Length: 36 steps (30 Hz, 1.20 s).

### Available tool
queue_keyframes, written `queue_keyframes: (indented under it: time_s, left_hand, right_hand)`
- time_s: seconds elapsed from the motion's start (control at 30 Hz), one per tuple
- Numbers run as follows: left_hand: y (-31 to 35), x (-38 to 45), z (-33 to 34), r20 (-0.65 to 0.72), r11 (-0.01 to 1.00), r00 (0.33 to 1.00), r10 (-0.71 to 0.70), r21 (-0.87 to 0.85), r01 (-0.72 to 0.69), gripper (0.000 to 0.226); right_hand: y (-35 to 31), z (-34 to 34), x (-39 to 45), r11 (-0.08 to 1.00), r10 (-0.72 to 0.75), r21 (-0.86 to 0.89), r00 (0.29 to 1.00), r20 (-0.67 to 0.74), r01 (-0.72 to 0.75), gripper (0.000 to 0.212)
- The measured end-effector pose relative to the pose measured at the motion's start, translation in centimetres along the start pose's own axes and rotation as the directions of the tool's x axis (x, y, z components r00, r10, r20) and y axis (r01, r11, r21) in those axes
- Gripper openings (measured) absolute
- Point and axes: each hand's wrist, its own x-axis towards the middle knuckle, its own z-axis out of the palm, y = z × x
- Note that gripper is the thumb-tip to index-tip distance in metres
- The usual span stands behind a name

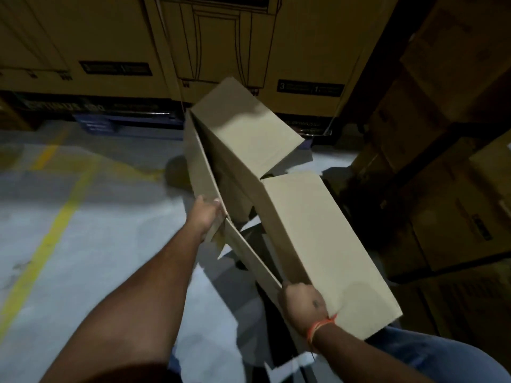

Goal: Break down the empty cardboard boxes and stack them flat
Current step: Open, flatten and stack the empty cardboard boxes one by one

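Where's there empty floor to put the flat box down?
Bare grey floor lies left of the cardboard box, around the yellow line. The right is crowded with stacked cartons; more big cartons wall off the far side.

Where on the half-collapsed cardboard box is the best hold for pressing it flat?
Probably the thin left wall's open edge, where both hands already are: the left hand grips midway, the right hand at the near corner. The cardboard box is skewed, its flaps splayed right, so pushing from the left should fold it.
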Motion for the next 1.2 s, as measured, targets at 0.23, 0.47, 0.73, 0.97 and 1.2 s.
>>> queue_keyframes:
  time_s: [0.23,0.47,0.73,0.97,1.2]
  left_hand:
    - [-5.2,-1.0,0.6,0.102,0.899,0.922,-0.373,-0.206,0.386,0.086]
    - [-5.8,-1.0,3.3,0.332,0.875,0.909,-0.251,-0.324,0.360,0.113]
    - [-5.9,0.0,4.0,0.195,0.994,0.980,-0.028,0.109,0.007,0.107]
    - [-5.3,0.6,4.2,0.129,0.987,0.989,0.072,0.135,-0.090,0.077]
    - [-5.4,1.8,3.4,0.136,0.958,0.985,0.104,0.251,-0.136,0.068]
  right_hand:
    - [-0.9,1.5,1.6,0.997,-0.007,0.070,0.997,-0.071,0.012,0.033]
    - [-0.3,1.6,2.0,0.991,-0.088,0.096,0.992,-0.095,0.097,0.031]
    - [0.8,-2.7,5.4,0.950,-0.067,0.226,0.845,-0.530,0.216,0.043]
    - [7.7,-4.6,7.0,0.917,0.315,0.334,0.909,-0.273,-0.218,0.074]
    - [10.8,-4.0,7.4,0.634,0.486,0.684,0.874,0.009,-0.360,0.106]
